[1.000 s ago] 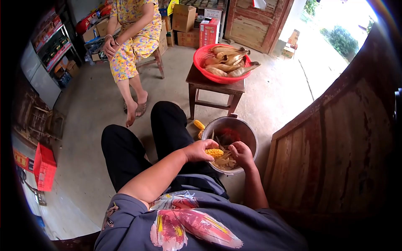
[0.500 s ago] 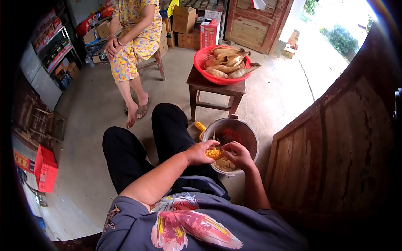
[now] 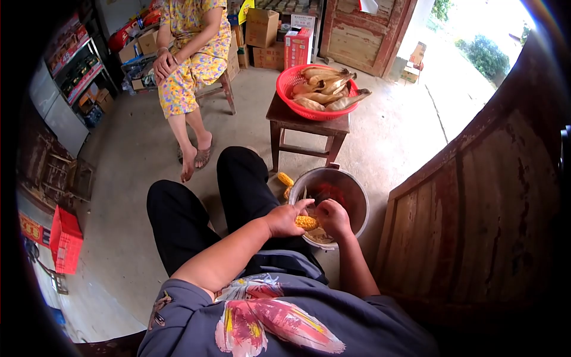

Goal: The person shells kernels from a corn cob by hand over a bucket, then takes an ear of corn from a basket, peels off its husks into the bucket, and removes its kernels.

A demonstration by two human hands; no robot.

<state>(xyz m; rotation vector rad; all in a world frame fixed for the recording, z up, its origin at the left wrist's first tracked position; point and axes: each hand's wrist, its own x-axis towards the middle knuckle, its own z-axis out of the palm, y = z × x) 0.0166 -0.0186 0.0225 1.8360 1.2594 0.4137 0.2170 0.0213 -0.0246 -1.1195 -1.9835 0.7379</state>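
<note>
My left hand (image 3: 283, 220) is closed around a yellow corn cob (image 3: 307, 223), whose bare kernels show between my two hands. Just right of the cob, my right hand (image 3: 334, 218) is curled with its fingers pressed together. What it pinches, if anything, is hidden behind the knuckles. Both hands are over the near side of a metal bucket (image 3: 358, 199), which has pale husks (image 3: 319, 236) and something reddish inside. Bare yellow corn cobs (image 3: 285, 178) lie by the bucket's left side, partly hidden.
A red plastic colander (image 3: 309, 115) heaped with corn ears in dry husks (image 3: 326, 89) stands on a wooden stool (image 3: 288, 124). Another person (image 3: 196, 53) sits ahead to the left. A wooden door (image 3: 443, 226) rises at the right; a red crate (image 3: 65, 241) is at far left.
My right hand has moved slightly up and away from the cob's end, its fingers now more curled. My left hand still holds the cob in nearly the same place.
</note>
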